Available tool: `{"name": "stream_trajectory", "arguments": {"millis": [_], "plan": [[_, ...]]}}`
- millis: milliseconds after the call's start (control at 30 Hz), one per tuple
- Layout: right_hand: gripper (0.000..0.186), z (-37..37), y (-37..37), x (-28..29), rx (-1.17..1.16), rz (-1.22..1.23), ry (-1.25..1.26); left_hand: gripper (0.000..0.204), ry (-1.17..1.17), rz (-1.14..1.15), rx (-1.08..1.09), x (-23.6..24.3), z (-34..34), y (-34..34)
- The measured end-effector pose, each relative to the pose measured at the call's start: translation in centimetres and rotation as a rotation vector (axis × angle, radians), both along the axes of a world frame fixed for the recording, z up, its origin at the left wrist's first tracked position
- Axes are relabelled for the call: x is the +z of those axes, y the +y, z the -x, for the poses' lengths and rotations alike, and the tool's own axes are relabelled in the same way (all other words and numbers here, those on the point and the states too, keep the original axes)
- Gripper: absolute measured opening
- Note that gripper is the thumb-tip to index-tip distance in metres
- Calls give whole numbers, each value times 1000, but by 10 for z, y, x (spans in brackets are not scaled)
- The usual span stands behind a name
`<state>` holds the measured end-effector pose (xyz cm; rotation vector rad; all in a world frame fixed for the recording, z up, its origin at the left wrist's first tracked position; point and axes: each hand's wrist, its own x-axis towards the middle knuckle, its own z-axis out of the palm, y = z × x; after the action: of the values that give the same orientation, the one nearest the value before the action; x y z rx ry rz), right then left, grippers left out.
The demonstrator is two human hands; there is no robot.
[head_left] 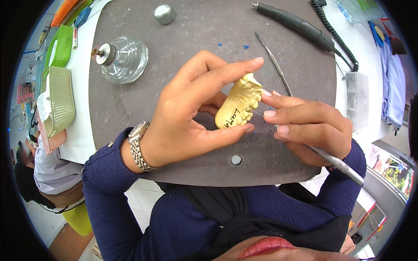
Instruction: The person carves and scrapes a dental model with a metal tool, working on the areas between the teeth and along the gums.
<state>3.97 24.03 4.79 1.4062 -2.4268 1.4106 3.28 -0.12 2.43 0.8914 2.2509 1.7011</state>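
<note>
My left hand [196, 111] holds a yellow dental cast [238, 104] between thumb and fingers, above the middle of a dark grey work mat [183, 39]. The cast shows moulded teeth along its right edge and handwriting on its base. My right hand [307, 124] grips a thin metal hand instrument [342, 165] whose handle sticks out toward the lower right. Its fingertips rest against the cast's right side. The instrument's tip is hidden behind the fingers.
On the mat lie a glass spirit lamp [124, 58], its metal cap [164, 14], a slim metal probe [274, 63] and a dark rotary handpiece [296, 24] with coiled cable. Green and pink mesh baskets [61, 91] stand at left. A clear plastic box [358, 98] sits at right. Another person [41, 169] sits lower left.
</note>
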Motion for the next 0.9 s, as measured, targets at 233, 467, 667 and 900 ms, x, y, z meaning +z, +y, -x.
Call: {"name": "stream_trajectory", "arguments": {"millis": [233, 467, 667, 900], "plan": [[27, 0, 0, -1, 5, 8, 3, 73, -1, -2, 2, 0, -1, 0], [27, 0, 2, 1, -6, -15, 4, 73, -20, -9, 6, 2, -1, 1], [16, 2, 9, -3, -97, 150, -38, 76, 80, -34, -21, 8, -5, -3], [25, 5, 11, -11, -212, 245, -85, 53, 332, -267, -128, 8, -11, 3]]}}
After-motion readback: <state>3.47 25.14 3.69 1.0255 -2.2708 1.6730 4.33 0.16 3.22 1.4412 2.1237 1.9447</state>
